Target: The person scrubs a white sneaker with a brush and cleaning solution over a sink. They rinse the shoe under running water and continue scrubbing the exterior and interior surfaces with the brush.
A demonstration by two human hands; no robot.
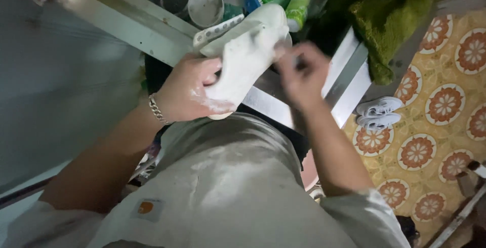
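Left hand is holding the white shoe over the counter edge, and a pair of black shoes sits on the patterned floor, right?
Not quite: the head view shows the pair of shoes on the patterned floor is white, not black. The left hand does hold the white shoe.

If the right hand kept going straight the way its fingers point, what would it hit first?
The right hand points up-left at the white shoe that the left hand holds. It would likely meet the shoe's upper at once; motion blur hides whether the fingertips already touch it.

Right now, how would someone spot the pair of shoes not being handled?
Start at the orange floral tiled floor on the right. Beside the metal counter edge lies a pair of white sneakers, side by side, dry and untouched, unlike the soapy white shoe in hand.
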